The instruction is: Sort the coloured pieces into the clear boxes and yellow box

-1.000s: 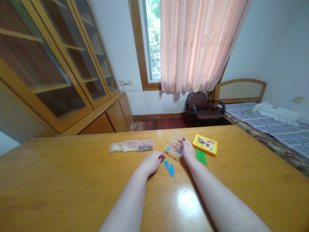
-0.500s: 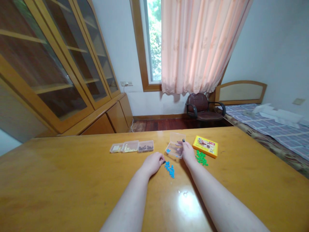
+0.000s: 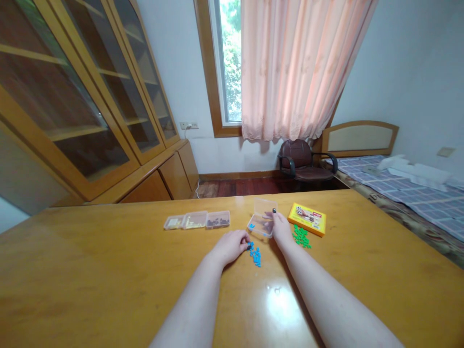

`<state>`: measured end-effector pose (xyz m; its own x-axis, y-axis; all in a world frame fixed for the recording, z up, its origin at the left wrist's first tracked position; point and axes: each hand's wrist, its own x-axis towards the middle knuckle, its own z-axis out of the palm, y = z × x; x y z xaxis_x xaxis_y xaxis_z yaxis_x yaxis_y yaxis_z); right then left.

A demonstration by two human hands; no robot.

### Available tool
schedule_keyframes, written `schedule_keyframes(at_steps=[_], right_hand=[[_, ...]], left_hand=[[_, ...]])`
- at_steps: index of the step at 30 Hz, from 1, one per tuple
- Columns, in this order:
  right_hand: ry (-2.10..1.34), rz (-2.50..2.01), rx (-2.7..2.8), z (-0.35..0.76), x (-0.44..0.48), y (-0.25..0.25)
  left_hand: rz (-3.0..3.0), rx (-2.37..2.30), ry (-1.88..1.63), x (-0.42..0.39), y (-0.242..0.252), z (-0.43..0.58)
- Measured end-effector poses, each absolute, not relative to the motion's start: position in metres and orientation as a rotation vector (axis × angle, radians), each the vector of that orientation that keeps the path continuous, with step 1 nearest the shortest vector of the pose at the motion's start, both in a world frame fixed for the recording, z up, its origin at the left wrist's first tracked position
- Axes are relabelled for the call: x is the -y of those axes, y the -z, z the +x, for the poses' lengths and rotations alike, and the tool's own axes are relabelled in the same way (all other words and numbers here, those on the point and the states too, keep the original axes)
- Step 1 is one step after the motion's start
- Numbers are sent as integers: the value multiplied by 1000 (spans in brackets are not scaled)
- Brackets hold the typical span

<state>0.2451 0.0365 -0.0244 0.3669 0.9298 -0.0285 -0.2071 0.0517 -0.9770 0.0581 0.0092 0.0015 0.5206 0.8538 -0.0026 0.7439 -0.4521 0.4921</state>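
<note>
My left hand (image 3: 232, 247) is at the upper left edge of a pile of small blue plastic pieces (image 3: 256, 257), thumb and fingertips pinched on one of them. My right hand (image 3: 282, 229) grips the right side of a clear plastic box (image 3: 258, 231), whose lid (image 3: 265, 207) stands raised at the back. A few blue pieces (image 3: 252, 226) lie inside the box, which is tilted toward me. Part of its right side is hidden behind my right fingers.
Three clear boxes stand in a row at left: one with dark pieces (image 3: 218, 222), two with pale yellow pieces (image 3: 195, 222) (image 3: 174, 223). Green pieces (image 3: 301, 237) lie right of my right hand, before a yellow box (image 3: 308, 219). All rest on a wooden table (image 3: 108, 270).
My left fingertips have moved slightly right, from beside the blue pile onto its edge, and closed on a piece. My right hand still holds the clear box in much the same place.
</note>
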Motion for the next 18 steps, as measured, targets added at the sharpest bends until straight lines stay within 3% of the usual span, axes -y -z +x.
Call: schedule_keyframes(at_steps=[18], right_hand=[[-1013, -1222, 797, 247, -38, 27]], left_hand=[[2315, -1394, -380, -9, 0, 61]])
